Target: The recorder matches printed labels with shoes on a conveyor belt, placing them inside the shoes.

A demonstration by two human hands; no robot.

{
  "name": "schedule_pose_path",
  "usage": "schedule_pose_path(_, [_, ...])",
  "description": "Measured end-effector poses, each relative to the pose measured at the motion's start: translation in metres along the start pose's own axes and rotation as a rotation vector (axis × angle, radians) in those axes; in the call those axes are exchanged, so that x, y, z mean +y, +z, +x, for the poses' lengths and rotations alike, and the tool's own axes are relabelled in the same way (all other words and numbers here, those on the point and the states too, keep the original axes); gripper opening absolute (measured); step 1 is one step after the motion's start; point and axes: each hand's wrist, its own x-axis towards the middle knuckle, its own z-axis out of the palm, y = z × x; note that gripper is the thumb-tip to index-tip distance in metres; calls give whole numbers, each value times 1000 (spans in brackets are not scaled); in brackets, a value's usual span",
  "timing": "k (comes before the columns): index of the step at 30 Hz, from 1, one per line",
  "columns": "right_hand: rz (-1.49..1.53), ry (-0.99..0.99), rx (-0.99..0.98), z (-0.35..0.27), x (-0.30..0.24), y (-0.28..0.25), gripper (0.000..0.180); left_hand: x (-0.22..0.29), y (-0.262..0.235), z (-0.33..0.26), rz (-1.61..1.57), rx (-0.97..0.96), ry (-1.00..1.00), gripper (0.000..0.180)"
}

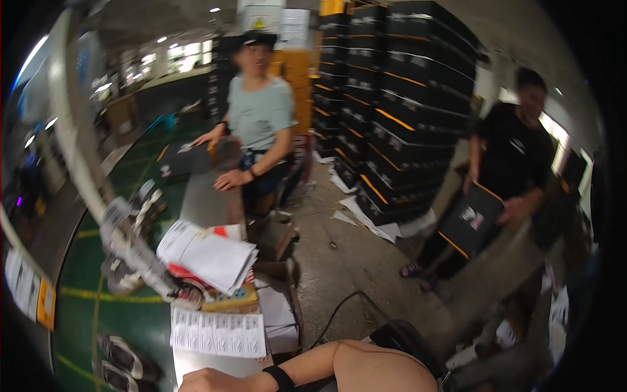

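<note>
My right hand (212,381) is at the lower edge, its forearm with a black wristband reaching in from the right. Only the back of it shows; its fingers are cut off by the edge of the picture. Nearest to it lies a sheet of printed labels (219,334) on the metal worktop. Beyond the sheet are a yellow block-like thing (236,298) and a stack of white papers (206,253) resting on something red. A pair of dark shoes (123,359) with pale edges sits on the green conveyor belt (81,326) to the left. My left hand is out of view.
More shoes (121,274) stand farther along the belt behind a pole. One person (261,108) in a cap touches a dark box (186,159); another (516,144) on the right holds a black box (473,219). Tall stacks of black boxes (418,104) rise between them, with paper scraps below.
</note>
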Motion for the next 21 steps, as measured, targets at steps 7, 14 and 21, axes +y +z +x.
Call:
schedule_pose_path(7, [-247, 200, 174, -10, 30, -69, 17, 25, 61, 61, 108, -905, 34, 78])
schedule_pose_path(14, [-284, 177, 101, 8, 27, -69, 14, -37, 89, 39, -11, -933, -92, 67])
schedule_pose_path(21, [-359, 41, 44, 14, 19, -57, 11, -73, 84, 35, -121, -963, -218, 58])
